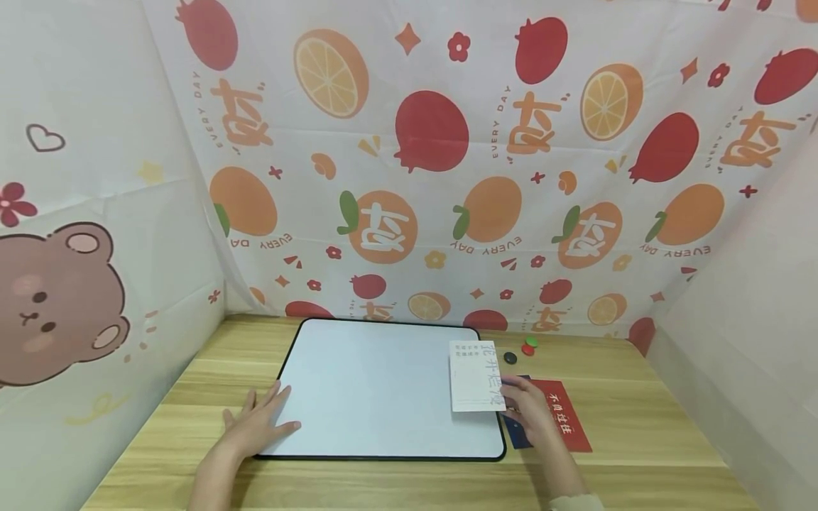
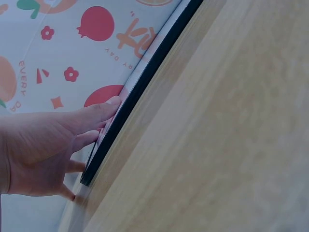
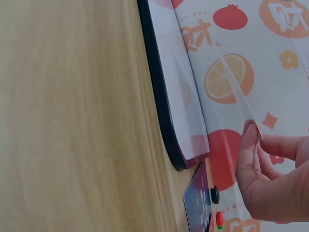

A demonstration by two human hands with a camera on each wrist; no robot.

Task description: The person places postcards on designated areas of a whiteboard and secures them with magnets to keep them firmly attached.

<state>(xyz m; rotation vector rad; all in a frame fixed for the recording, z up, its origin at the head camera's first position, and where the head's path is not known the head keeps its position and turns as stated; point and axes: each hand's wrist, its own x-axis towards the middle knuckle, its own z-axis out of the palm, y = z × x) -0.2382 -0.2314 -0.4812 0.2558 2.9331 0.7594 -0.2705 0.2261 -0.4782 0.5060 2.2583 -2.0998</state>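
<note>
A whiteboard [image 1: 377,390] with a black rim lies flat on the wooden table. My left hand [image 1: 252,426] rests on its left edge with fingers spread; in the left wrist view the left hand [image 2: 53,147] touches the board's dark rim [image 2: 140,92]. Between thumb and fingers, my right hand [image 1: 527,408] pinches the right edge of a white card [image 1: 471,376] with printed blue characters. This card is held above the board's right part. Seen edge-on in the right wrist view, the thin card [image 3: 244,101] extends from the right hand [image 3: 275,174].
Right of the board lie a red card [image 1: 562,419] with white characters and a dark blue card [image 1: 519,434], partly under my right hand. Behind them are small round pieces: black [image 1: 510,358], red [image 1: 527,350] and green [image 1: 532,341]. A fruit-print cloth [image 1: 434,213] hangs behind the table.
</note>
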